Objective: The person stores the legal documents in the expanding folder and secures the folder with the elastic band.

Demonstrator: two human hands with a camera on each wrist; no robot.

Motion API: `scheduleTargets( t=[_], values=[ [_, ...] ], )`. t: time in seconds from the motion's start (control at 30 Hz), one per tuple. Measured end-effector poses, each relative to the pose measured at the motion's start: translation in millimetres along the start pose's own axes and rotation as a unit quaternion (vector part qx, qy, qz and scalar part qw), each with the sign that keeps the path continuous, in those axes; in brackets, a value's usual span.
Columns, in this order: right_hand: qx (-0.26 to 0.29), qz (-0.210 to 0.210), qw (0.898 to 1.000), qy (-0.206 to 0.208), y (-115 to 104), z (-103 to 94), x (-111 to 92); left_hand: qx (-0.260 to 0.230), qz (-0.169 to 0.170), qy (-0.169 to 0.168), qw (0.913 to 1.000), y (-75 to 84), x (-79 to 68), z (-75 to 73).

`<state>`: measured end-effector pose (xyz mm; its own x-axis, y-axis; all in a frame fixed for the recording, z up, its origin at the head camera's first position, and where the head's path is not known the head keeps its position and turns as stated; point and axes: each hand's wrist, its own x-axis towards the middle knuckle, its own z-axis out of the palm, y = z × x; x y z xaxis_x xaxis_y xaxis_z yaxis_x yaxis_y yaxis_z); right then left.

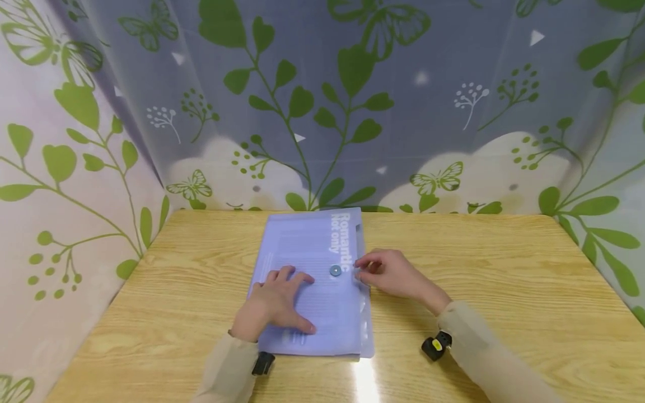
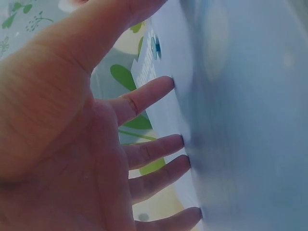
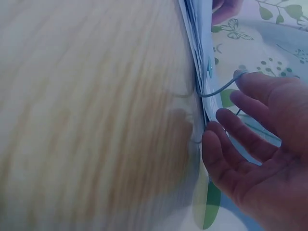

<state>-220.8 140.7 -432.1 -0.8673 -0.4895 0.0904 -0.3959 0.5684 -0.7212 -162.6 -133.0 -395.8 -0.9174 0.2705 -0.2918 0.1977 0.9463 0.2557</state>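
Observation:
A translucent purple document folder (image 1: 302,240) with papers inside lies on the table, white lettering along its right side. Its round button (image 1: 335,271) sits close to the right edge. My left hand (image 1: 274,302) rests on the lower left of the cover with fingers spread; in the left wrist view the fingertips (image 2: 168,84) touch its surface. Beyond the right edge, my right hand (image 1: 393,272) pinches a thin dark cord (image 3: 219,90) between thumb and index finger. That cord runs from the folder's edge up to the fingertips, and the other fingers are loosely bent alongside.
The wooden table (image 1: 494,268) extends on both sides of the folder. A cloth backdrop (image 1: 312,112) with green leaves and butterflies stands behind it and along both sides. Small dark devices (image 1: 433,348) are strapped at both wrists.

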Motion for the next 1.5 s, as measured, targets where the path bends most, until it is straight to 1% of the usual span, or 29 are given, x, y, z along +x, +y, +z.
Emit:
scheduleTargets(
  t=[0.2,0.27,0.33,0.63,0.8,0.87,1.07,1.17,1.5],
  values=[
    [-0.044,-0.05,0.998,0.017,-3.6,4.7,6.5,0.004,-0.006,0.001,1.0,1.2,0.9,-0.4],
    [-0.056,-0.063,0.996,0.017,-4.1,5.8,9.0,0.006,-0.006,0.003,1.0,1.1,0.8,-0.7],
    [-0.06,-0.068,0.996,0.011,-5.4,6.5,11.3,0.006,-0.005,0.004,1.0,0.8,0.7,-0.9],
    [-0.09,-0.055,0.994,-0.014,-11.7,7.2,18.9,-0.004,0.002,0.003,1.0,0.4,2.1,-1.7],
    [-0.108,-0.057,0.992,-0.021,-12.0,9.1,23.0,-0.006,0.002,0.003,1.0,0.4,1.7,-1.1],
    [-0.107,-0.06,0.992,-0.022,-11.8,10.5,24.9,-0.006,0.003,0.003,1.0,0.1,1.1,-0.8],
    [-0.112,-0.046,0.992,-0.032,-12.0,13.5,29.4,-0.011,0.01,-0.003,0.9999,-0.8,0.4,0.9],
    [-0.124,-0.038,0.991,-0.038,-13.5,14.0,31.1,-0.015,0.013,-0.004,0.9998,-0.9,0.5,1.5],
    [-0.164,-0.039,0.984,-0.053,-19.9,14.9,35.7,-0.019,0.012,-0.007,0.9997,-0.6,-1.1,1.8]
  ],
)
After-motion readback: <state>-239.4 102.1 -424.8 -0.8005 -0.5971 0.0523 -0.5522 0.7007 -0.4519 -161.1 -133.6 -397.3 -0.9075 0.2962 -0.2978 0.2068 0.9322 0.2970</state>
